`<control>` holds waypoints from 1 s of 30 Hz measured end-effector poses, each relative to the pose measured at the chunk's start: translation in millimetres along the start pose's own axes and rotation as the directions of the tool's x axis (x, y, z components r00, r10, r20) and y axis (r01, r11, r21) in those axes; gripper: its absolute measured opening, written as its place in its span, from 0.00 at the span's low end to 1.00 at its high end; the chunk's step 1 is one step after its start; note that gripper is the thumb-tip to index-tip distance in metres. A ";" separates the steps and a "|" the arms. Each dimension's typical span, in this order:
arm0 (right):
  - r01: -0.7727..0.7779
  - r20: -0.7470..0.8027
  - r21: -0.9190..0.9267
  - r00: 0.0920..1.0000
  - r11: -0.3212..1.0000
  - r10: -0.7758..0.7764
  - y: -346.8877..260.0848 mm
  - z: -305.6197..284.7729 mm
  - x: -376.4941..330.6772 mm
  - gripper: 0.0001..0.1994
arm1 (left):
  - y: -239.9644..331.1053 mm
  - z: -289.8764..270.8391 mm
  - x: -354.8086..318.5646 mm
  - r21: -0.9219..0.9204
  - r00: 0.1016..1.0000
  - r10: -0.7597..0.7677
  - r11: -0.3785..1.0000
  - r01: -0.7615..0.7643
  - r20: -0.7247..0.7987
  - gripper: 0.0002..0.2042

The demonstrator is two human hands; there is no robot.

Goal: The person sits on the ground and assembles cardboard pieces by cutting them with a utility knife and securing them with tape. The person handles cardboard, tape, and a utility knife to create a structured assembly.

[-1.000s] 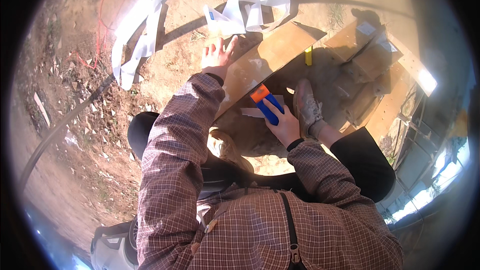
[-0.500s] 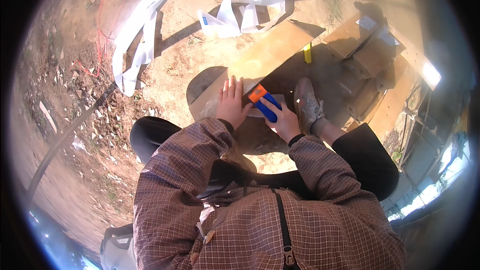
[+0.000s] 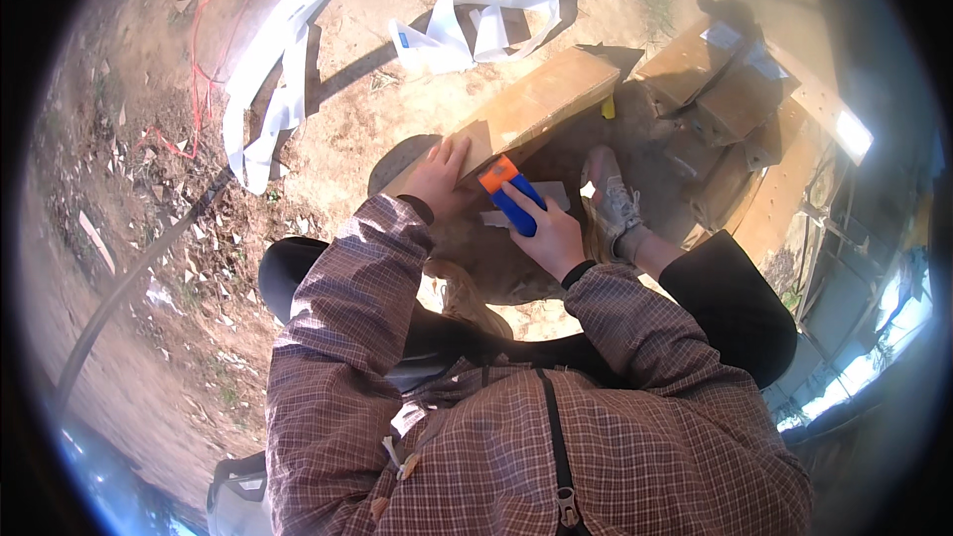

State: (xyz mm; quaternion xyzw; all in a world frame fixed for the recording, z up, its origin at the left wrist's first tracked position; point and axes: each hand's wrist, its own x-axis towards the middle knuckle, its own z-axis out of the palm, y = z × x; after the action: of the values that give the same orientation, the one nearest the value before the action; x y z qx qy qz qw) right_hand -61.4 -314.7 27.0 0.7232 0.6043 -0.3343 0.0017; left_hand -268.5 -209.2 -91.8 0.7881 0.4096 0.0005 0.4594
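Observation:
A long brown cardboard box (image 3: pixel 541 99) lies slantwise on the ground in front of me. On the near end of it rests my left hand (image 3: pixel 442 177), its fingers stretched over the cardboard. My right hand (image 3: pixel 551 238) is closed around a blue hand tool with an orange end (image 3: pixel 516 203), whose exact kind I cannot make out. The orange end is against or very close to the box's right edge, just beside my left fingers. Beneath the tool lies a pale flat piece (image 3: pixel 551 196) in the shade.
Several brown boxes (image 3: pixel 740 89) are piled at the right, beside my shoe (image 3: pixel 615 203). White strips (image 3: pixel 268 89) and a looped white band (image 3: pixel 476 25) lie farther off. A red cord (image 3: pixel 199 69) trails at the left. Part of a yellow object (image 3: pixel 608 109) shows beside the box.
The box has tilted and shifted a little, covering more of the yellow object. My left hand has slid left and nearer to me. The tool has moved slightly left along with my right hand.

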 end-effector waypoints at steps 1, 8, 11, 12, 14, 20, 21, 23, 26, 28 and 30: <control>0.003 -0.040 -0.017 0.999 1.000 -0.004 -3.0 -5.4 2.6 0.36 | 13.4 -27.1 8.1 -0.102 0.996 0.005 0.995 0.004 0.085 0.49; 0.085 -0.192 -0.124 0.975 0.989 -0.108 -71.0 -24.1 67.0 0.27 | -50.6 -89.0 29.1 -0.603 0.960 0.155 0.797 0.018 0.234 0.42; 0.068 -0.116 -0.069 0.990 0.995 -0.076 -97.5 -49.9 87.4 0.24 | -36.2 -81.8 15.2 -0.338 1.000 -0.019 0.941 0.025 0.022 0.46; 0.063 -0.085 -0.063 0.994 0.996 -0.068 -97.3 -53.2 93.4 0.23 | -18.5 -80.1 11.9 -0.271 0.994 -0.105 0.957 0.101 0.000 0.48; 0.095 -0.049 -0.091 0.994 0.991 -0.100 -97.5 -55.7 105.3 0.23 | 6.0 -81.6 8.4 -0.131 0.958 -0.276 0.955 0.264 -0.075 0.50; 0.073 0.022 -0.134 0.997 0.988 -0.070 -119.6 -66.3 83.4 0.24 | -20.9 -79.0 8.6 -0.171 0.931 -0.364 0.917 0.361 0.017 0.58; 0.063 -0.075 -0.156 0.994 0.986 -0.075 -109.4 -63.1 60.5 0.26 | -21.9 -77.6 6.9 -0.185 0.944 -0.329 0.930 0.319 -0.025 0.58; -0.009 0.017 -0.186 1.000 0.982 0.012 -88.1 -53.2 17.7 0.28 | -43.6 -70.8 -4.5 -0.201 0.942 -0.333 0.927 0.317 -0.048 0.58; -0.126 0.073 -0.198 0.987 0.972 0.142 -33.7 -27.9 -17.2 0.34 | -31.9 -74.4 1.3 -0.231 0.951 -0.308 0.927 0.295 -0.024 0.56; -0.101 0.027 -0.207 0.994 0.973 0.109 -15.7 -8.5 -5.6 0.34 | -19.8 -80.3 3.9 -0.220 0.953 -0.304 0.931 0.293 -0.018 0.55; 0.022 -0.003 -0.285 1.000 0.958 -0.023 -21.5 22.7 28.1 0.32 | -15.8 -82.6 4.9 -0.207 0.942 -0.335 0.921 0.329 0.008 0.55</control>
State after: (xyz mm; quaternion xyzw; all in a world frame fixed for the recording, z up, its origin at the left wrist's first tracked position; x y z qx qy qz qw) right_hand -89.9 -293.7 4.3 0.7096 0.6544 -0.2412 0.1002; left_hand -306.6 -142.4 -57.4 0.6555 0.5411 -0.0242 0.5263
